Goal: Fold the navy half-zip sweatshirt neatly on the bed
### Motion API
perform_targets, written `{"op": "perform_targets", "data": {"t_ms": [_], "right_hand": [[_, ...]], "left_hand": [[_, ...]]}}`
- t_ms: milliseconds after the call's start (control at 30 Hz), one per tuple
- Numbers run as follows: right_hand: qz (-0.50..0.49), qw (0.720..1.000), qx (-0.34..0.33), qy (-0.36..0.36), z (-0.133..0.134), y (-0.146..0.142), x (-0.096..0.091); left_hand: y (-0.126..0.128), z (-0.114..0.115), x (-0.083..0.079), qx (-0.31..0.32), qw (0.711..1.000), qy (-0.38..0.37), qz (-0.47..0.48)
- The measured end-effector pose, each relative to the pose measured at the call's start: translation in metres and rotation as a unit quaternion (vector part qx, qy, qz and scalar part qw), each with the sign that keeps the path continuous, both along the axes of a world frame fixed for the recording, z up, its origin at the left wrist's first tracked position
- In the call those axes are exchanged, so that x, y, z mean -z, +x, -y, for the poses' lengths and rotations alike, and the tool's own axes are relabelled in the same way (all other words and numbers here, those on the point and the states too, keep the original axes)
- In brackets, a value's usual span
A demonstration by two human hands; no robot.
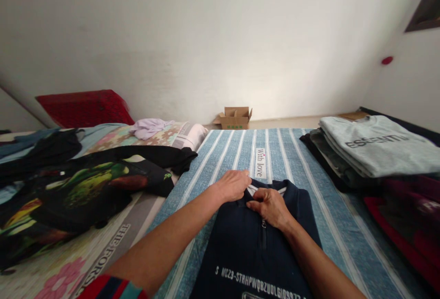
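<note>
A dark navy zip-neck top (pixel 247 248) with white lettering lies flat on the blue striped bedsheet (pixel 220 157) in front of me. My left hand (pixel 233 184) is closed on the left side of its collar. My right hand (pixel 270 206) pinches the collar at the top of the zipper. Both hands meet at the neckline.
A stack of folded clothes topped by a grey shirt (pixel 378 145) sits at the right. Loose dark garments (pixel 85 184) lie heaped at the left, with a lilac cloth (pixel 149 127) and a red cushion (pixel 84 106) behind. A small cardboard box (pixel 235 118) stands by the white wall.
</note>
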State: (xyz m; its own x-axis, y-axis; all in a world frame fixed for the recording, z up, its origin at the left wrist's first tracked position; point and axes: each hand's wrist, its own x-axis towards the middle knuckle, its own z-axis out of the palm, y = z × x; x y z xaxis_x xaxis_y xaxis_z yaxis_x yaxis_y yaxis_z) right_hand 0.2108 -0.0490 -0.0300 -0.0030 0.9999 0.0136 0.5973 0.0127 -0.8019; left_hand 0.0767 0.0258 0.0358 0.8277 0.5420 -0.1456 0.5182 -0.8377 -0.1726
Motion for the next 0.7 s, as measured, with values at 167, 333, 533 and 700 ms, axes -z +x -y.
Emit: {"op": "perform_targets", "data": {"t_ms": [167,333,533,700], "right_hand": [[0.010,1.000,-0.002,0.010,-0.001,-0.001,0.000],[0.017,1.000,-0.001,0.020,-0.001,0.000,0.001],[0.016,1.000,-0.004,0.014,-0.001,0.000,0.000],[0.009,1.000,-0.006,0.024,-0.001,0.000,0.001]], "left_hand": [[0.000,-0.005,0.013,-0.034,0.999,0.016,0.014],[0.003,-0.011,0.020,-0.039,0.999,0.013,0.016],[0.006,-0.004,0.014,-0.077,0.996,0.013,0.049],[-0.003,0.016,0.028,-0.127,0.970,0.014,0.205]]}}
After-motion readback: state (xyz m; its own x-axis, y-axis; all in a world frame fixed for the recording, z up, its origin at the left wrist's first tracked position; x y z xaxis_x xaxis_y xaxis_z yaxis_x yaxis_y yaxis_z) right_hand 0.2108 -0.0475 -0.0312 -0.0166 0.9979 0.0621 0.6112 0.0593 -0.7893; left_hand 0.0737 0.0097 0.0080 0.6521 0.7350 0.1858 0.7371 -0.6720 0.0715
